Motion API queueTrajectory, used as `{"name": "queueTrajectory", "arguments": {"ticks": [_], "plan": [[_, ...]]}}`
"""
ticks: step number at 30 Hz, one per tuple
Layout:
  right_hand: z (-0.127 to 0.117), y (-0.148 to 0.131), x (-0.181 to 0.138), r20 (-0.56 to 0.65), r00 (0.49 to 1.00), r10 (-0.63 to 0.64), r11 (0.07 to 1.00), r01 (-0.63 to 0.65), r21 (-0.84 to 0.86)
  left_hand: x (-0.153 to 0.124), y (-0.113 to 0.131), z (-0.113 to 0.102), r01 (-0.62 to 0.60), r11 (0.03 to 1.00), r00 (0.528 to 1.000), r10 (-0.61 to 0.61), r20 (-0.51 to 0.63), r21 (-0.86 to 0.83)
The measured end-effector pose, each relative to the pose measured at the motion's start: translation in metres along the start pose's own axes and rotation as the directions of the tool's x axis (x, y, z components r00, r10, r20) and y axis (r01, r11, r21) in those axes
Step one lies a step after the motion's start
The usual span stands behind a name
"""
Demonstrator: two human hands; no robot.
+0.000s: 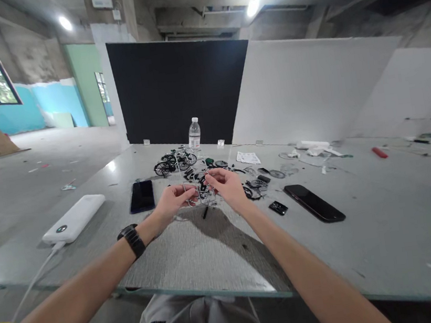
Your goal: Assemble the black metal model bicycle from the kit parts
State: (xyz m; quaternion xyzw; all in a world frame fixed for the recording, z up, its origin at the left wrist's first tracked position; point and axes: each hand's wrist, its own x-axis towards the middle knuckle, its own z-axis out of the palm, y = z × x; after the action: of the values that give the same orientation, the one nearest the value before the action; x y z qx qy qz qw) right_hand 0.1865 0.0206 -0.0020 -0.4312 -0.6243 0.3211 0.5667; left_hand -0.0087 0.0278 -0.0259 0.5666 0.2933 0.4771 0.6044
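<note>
My left hand (173, 201) and my right hand (227, 189) are raised together over the grey table (389, 244), fingers pinched on a small clear plastic packet (200, 191) with dark little parts inside. A black watch sits on my left wrist. Just behind the hands lie several loose black and green model pieces (256, 182). A small assembled model bicycle (174, 162) stands further back.
A white power bank (74, 218) with a cable lies at the left. One black phone (141, 195) is left of my hands, another (314, 202) to the right, with a small black part (278, 208) between. A water bottle (194, 133) stands at the back. Red tools lie far right.
</note>
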Motion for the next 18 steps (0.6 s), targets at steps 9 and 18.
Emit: {"name": "queueTrajectory", "arguments": {"ticks": [9, 18], "plan": [[0.0024, 0.0017, 0.0006, 0.046, 0.999, 0.02, 0.997, -0.023, 0.079, 0.0018, -0.0028, -0.002, -0.05, 0.999, 0.998, 0.05, -0.027, 0.003], [0.0016, -0.0008, -0.0007, 0.121, 0.992, -0.03, 0.997, 0.02, 0.08, 0.0035, -0.0017, -0.0038, -0.139, 0.99, 0.988, 0.138, -0.074, -0.012]]}}
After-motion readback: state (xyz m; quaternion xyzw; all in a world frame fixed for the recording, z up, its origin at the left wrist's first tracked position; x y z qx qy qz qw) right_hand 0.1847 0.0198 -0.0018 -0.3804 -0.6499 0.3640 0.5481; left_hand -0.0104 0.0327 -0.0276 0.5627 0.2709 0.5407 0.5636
